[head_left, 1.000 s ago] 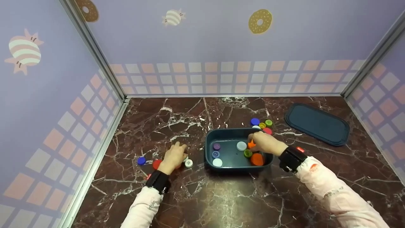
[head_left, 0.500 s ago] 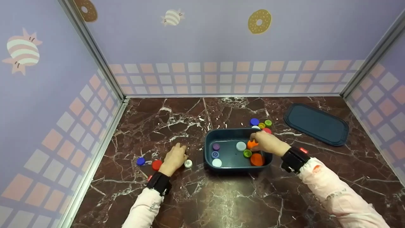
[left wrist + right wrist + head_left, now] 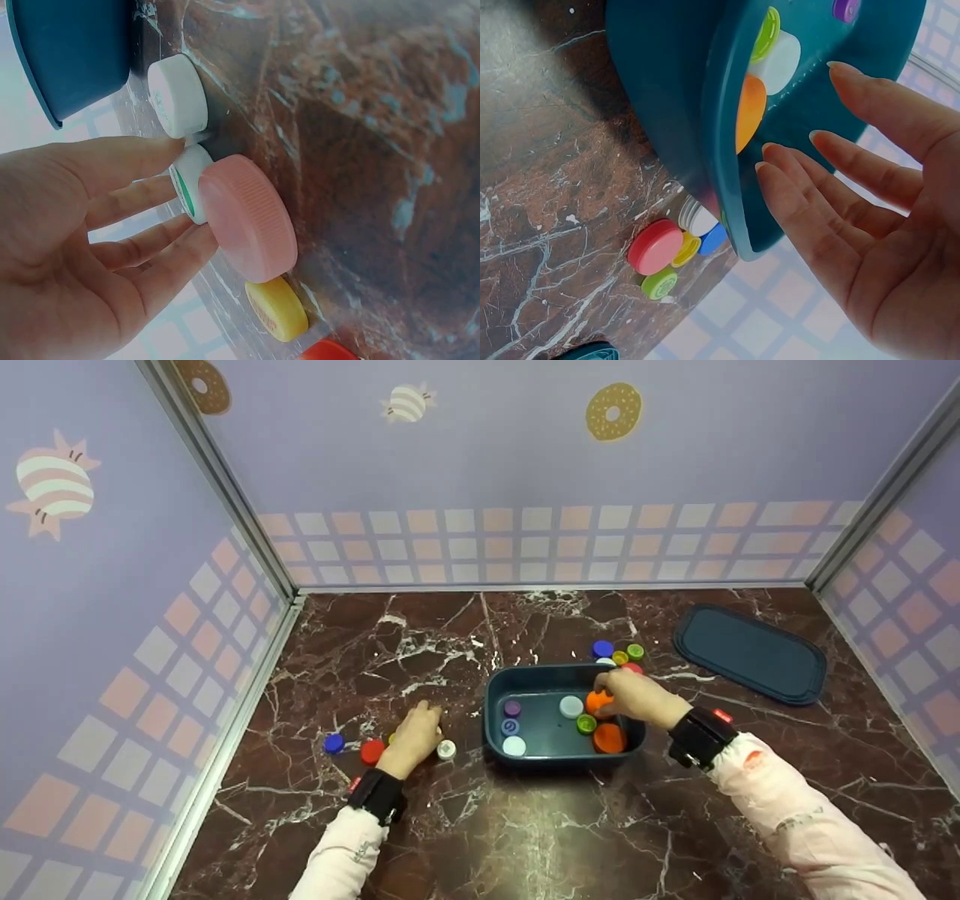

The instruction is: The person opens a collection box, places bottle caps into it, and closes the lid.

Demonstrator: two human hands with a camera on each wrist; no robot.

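My left hand is low over the table among loose bottle caps, fingers fairly straight. In the left wrist view its thumb and fingertips are right at the edges of a white cap with a green mark. Beside that stand a plain white cap, a large pink cap and a yellow cap. My right hand is over the right side of a dark teal box, fingers spread apart. Below its fingertips an orange cap rests in the box near a white cap and a green cap.
The box also holds a dark orange cap and several purple and white caps at left. Behind it are a blue cap, a light green cap and others. A teal lid lies back right. Red and blue caps lie left.
My right hand has let go of the orange cap, which now lies in the box, and has drawn slightly right. My left hand has shifted only slightly.
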